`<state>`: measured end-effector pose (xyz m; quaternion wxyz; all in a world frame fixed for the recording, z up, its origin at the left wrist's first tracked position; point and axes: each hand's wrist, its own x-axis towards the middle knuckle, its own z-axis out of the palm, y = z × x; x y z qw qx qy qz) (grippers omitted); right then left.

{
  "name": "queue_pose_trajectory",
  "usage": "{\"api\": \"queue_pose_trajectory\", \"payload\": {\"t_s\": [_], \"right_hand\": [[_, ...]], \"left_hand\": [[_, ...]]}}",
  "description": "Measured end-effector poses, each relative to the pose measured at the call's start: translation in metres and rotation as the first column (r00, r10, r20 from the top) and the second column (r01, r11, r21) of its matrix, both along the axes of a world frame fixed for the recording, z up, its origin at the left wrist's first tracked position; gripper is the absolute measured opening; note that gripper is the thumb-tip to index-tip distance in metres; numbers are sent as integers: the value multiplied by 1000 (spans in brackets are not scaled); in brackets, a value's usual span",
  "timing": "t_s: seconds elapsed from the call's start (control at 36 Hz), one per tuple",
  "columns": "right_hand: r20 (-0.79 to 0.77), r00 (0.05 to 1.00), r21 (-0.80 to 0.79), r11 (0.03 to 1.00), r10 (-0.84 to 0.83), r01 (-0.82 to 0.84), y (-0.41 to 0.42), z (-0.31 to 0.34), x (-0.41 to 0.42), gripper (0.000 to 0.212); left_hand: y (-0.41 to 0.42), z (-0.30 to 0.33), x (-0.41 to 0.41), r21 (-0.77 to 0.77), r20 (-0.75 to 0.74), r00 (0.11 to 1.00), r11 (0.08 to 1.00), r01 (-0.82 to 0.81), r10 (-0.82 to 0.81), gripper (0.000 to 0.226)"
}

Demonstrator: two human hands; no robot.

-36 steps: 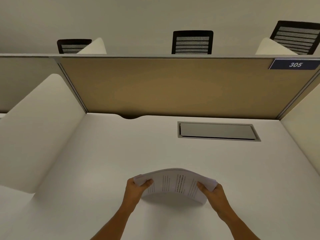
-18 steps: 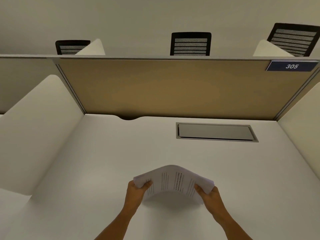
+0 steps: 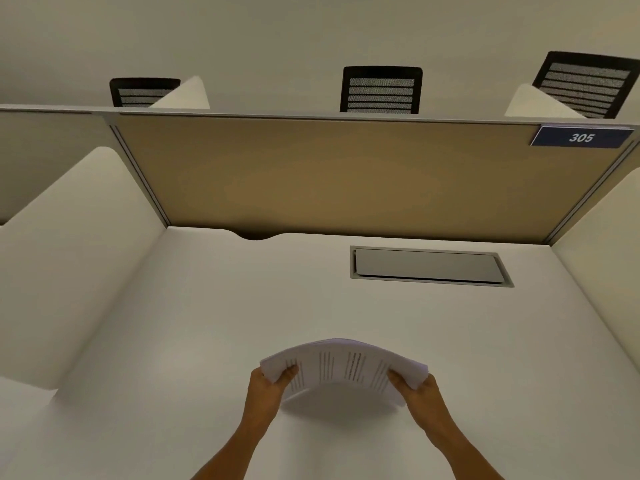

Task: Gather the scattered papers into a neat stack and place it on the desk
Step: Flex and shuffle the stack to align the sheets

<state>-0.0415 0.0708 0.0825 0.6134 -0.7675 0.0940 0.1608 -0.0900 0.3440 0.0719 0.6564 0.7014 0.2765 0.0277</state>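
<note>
A stack of printed white papers [image 3: 341, 367] is held just above the white desk [image 3: 194, 323], near its front middle. The stack bows upward in an arch, its printed top sheet facing me, and casts a shadow on the desk beneath. My left hand [image 3: 268, 388] grips the stack's left end, thumb on top. My right hand [image 3: 420, 393] grips its right end the same way. I see no loose sheets elsewhere on the desk.
A grey cable hatch [image 3: 427, 266] is set in the desk at the back right. A tan partition [image 3: 329, 178] with a blue "305" plate [image 3: 581, 137] closes the back. White side dividers [image 3: 65, 258] stand left and right. Three black chair backs show beyond the partition.
The stack has bowed upward a little more between my hands. My hands stay on its two ends and have come slightly closer together.
</note>
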Motion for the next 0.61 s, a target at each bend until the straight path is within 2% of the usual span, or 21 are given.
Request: {"api": "queue_pose_trajectory", "payload": {"t_s": [0.11,0.22,0.44,0.53,0.61], "right_hand": [[0,1000,6,1000,-16,16,-2,-6,-1,20],[-39,999,5,1000,5,-5,1,-20,-5,29],[-21,999,27,999,-26,27,2,-16,-2,19],[-4,999,31,998,-52,52,0,-15,-2,22],[-38,999,22,999,-34,35,-2,-23,-6,17]], "left_hand": [[1,-1,2,8,-3,1000,1000,5,-5,17],[0,-10,-1,7,-38,998,999,44,-44,22],[-4,-6,-1,7,-2,1000,1000,23,-23,26],[-3,-8,0,14,4,999,999,33,-33,25],[-5,-11,-1,22,-10,998,998,67,-67,28]]}}
